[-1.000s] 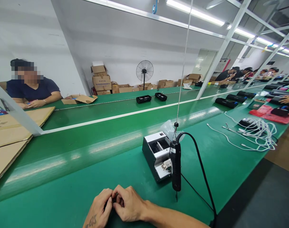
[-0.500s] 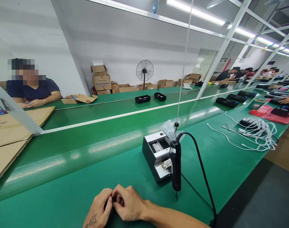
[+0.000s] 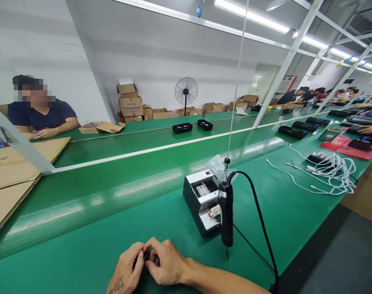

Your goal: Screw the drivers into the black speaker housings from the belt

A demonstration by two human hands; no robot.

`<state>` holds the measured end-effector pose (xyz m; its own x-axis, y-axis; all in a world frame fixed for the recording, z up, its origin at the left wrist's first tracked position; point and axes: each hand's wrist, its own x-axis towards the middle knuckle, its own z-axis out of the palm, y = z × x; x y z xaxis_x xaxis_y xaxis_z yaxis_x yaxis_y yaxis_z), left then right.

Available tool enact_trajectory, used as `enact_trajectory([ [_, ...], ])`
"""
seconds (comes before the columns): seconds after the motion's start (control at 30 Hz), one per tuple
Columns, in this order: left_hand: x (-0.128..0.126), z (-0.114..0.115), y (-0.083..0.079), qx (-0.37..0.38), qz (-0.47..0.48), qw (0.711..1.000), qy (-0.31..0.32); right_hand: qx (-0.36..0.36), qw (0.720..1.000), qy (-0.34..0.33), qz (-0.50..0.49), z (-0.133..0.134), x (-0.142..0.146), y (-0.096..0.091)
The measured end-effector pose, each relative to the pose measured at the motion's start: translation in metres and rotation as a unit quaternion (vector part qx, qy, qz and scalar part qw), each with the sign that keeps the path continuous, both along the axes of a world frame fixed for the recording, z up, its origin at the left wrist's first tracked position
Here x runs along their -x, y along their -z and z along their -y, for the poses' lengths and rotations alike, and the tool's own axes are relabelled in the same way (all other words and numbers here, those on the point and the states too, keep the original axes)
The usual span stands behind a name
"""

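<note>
The left hand [image 3: 127,263] and right hand [image 3: 167,261] are together on the green table [image 3: 76,249], bent fingers touching at the tips. A black screwdriver [image 3: 226,216] hangs to their right and a bit farther off — it points straight up and down, with its thin tip low. The right hand is nearer to it. Just behind it sits a silver and black box [image 3: 200,176], partly hidden by the screwdriver. I cannot tell if the fingers hold something small — the curled hands hide that spot. The picture's bottom edge cuts off the left wrist.
</note>
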<state>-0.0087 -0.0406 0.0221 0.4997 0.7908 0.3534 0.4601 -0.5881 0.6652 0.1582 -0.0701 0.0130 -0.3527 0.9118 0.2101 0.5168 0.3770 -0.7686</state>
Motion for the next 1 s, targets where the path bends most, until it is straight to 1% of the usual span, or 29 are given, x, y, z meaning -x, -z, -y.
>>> enact_trajectory([
  [0.13, -0.0013, -0.0004, 0.0007, -0.037, 0.009, 0.999, 0.016, 0.004, 1.0, 0.003, -0.005, -0.0003, -0.0002, -0.002],
  [0.5, 0.0, -0.0007, 0.0039, -0.07, 0.008, 0.997, 0.017, -0.014, 1.0, 0.009, -0.018, -0.0006, -0.0001, 0.0025],
  [0.87, 0.0008, -0.0012, 0.0075, -0.046, 0.0, 0.999, 0.012, -0.013, 1.0, 0.005, -0.01, -0.001, 0.0, 0.0017],
  [1.0, 0.0015, -0.0026, 0.0075, -0.043, 0.006, 0.999, 0.012, -0.001, 1.0, 0.004, 0.002, -0.0012, -0.0002, 0.0014],
])
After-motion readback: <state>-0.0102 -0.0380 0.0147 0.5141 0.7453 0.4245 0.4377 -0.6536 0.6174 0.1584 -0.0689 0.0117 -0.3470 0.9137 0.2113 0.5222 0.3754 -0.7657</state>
